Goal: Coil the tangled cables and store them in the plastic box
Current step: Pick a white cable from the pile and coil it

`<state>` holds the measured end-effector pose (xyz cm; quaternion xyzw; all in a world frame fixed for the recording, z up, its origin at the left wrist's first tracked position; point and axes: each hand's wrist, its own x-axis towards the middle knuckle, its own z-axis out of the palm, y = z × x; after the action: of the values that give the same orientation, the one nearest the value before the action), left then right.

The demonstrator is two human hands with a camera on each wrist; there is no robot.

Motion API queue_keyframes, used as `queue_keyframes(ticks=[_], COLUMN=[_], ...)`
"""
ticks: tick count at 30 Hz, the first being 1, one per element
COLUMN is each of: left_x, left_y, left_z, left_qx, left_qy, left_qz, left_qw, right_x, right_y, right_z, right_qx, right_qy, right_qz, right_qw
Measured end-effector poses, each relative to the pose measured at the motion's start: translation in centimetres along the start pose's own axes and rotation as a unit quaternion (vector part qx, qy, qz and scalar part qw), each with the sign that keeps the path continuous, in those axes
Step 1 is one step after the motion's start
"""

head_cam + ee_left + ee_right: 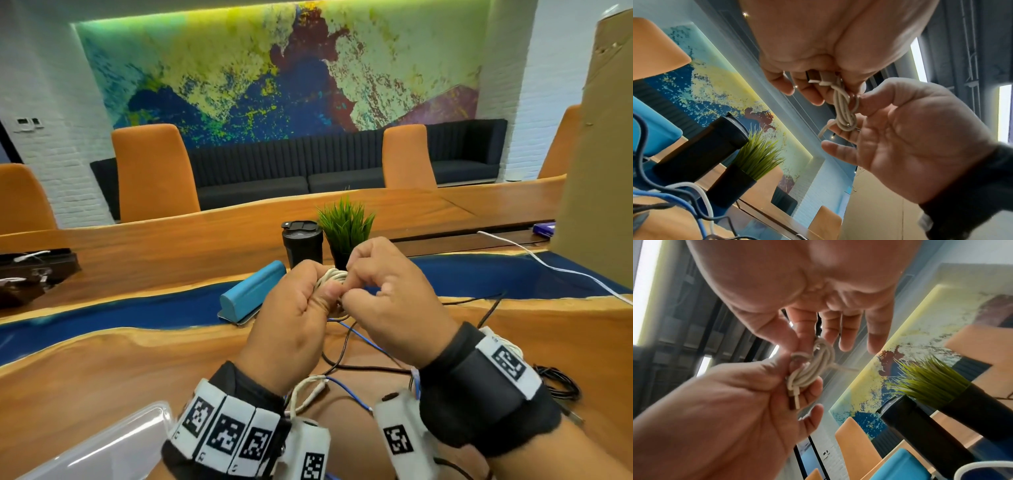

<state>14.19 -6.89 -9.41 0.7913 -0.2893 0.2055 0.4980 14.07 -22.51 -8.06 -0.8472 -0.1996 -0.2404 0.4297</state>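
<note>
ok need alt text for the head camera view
Two hands, left hand and right hand, hold a small coiled white cable above a wooden table strewn with loose cables. Behind them stand a black cup and a potted plant.

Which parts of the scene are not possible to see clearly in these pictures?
- Plastic box: head view, cut off by the bottom edge and hidden behind the left wrist; its contents cannot be told.
- White coil: head view, mostly covered by the left hand and right hand; the wrist views show it better.
- Cables on the table: head view, partly under both wrists, so their ends are hidden.
</note>
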Motion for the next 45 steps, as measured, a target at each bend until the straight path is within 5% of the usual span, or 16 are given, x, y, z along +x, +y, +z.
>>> queue_keyframes(ticks=[12,16,21,24,28,31,38,42,45], left_x=[0.3,0.7,1.1,1.0,0.7,0.4,0.0,-0.1,0.0], left_y=[-0.4,-0.8,-1.2,-0.7,0.4,1.1,1.9,1.7,1.2], left_z=[-0.9,-2.5,-3.2,-2.4,-2.5,-2.6,-1.8,-1.1,-0.9], left_qx=[0.03,0.02,-0.03,-0.09,-0.127,-0.111,0.02,0.012,-0.01], left_qy=[-0.06,-0.033,0.017,0.02,-0.065,-0.158,-0.151,-0.088,-0.013], left_qz=[0.028,0.016,-0.056,-0.089,-0.049,-0.042,0.03,0.049,0.04], left_qw=[0.997,0.999,0.998,0.992,0.989,0.98,0.988,0.995,0.999], right_x=[0.2,-0.2,-0.3,-0.5,-0.3,0.0,0.2,0.4,0.3], right_y=[-0.4,-1.5,-2.3,-2.9,-2.8,-2.6,-2.2,-1.4,-1.1], right_z=[-1.9,-1.8,-2.4,-2.9,-3.3,-3.2,-3.2,-2.9,-2.4], right_qx=[0.179,0.237,0.153,0.007,0.029,0.153,0.279,0.379,0.373], right_qy=[-0.1,-0.145,-0.074,-0.017,0.079,0.083,0.064,0.012,-0.026], right_qz=[0.059,0.096,0.033,-0.055,-0.092,-0.057,0.077,0.218,0.238], right_qw=[0.977,0.956,0.985,0.998,0.992,0.983,0.955,0.899,0.896])
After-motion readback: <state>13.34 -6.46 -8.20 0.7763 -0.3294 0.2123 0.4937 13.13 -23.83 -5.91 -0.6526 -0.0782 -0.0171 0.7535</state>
